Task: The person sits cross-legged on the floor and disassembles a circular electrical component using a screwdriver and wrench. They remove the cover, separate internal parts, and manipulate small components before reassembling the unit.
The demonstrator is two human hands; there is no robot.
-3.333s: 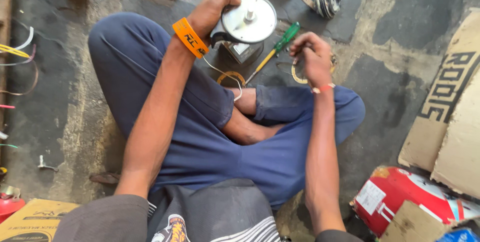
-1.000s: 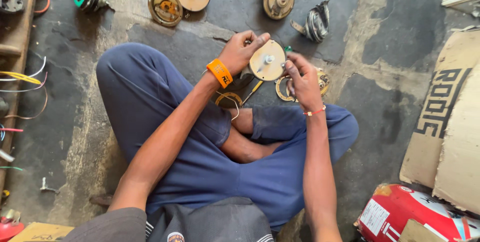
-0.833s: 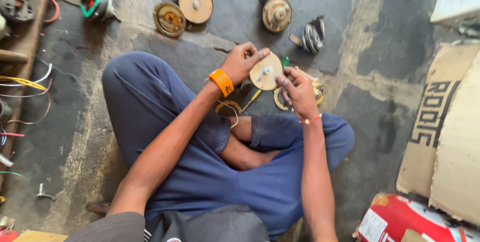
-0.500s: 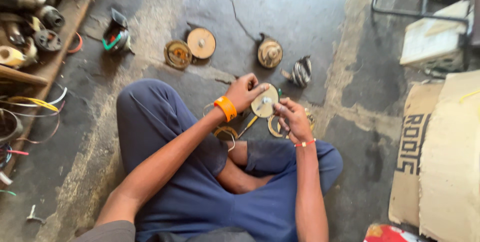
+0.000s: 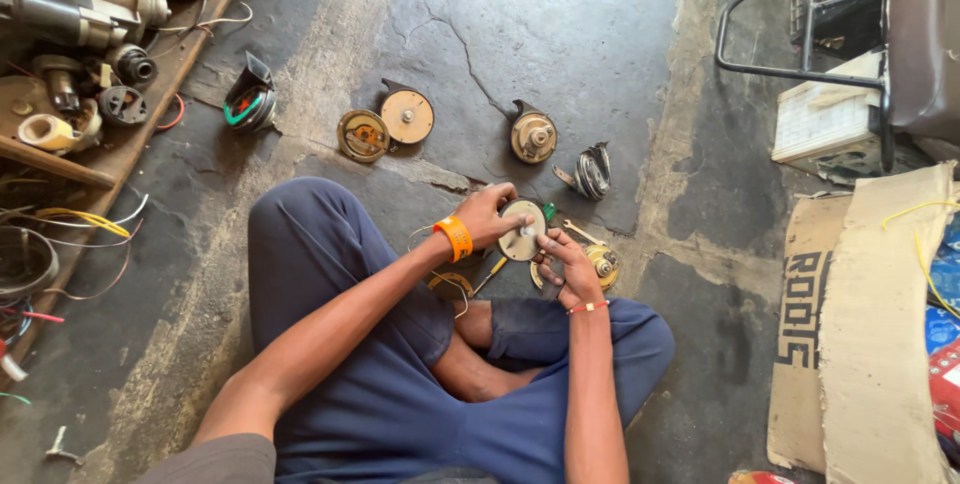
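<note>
- Sitting cross-legged on the floor (image 5: 560,34), both hands raised over the lap and meeting at one round part.
- Left hand (image 5: 487,216): gripping the disc (image 5: 521,230) by its upper-left rim, fingers curled round the edge, thumb on the face; orange wristband (image 5: 455,238) at the wrist.
- Right hand (image 5: 565,262): reaching in from the lower right, fingertips pressed together at the disc's centre hub; whether pinching a small part there, cannot tell.
- Disc: held clear of the floor, between the two hands, flat face turned up toward the camera, hub axis pointing up and out of the face.
- Key relation: lying up and to the left of the right fingertips, touching them at the hub; the left hand being the carrier, the right the working hand and nearest to the hub.
- Screwdriver (image 5: 492,271): lying on the floor just below the disc, tip hidden near the knee, unheld.
- Brass part (image 5: 604,265): resting on the floor just beside the right hand, partly hidden by it.
- Four similar round units (image 5: 407,116) lying in a row well beyond the hands.
- Cardboard (image 5: 850,324) lying to the right, apart.
</note>
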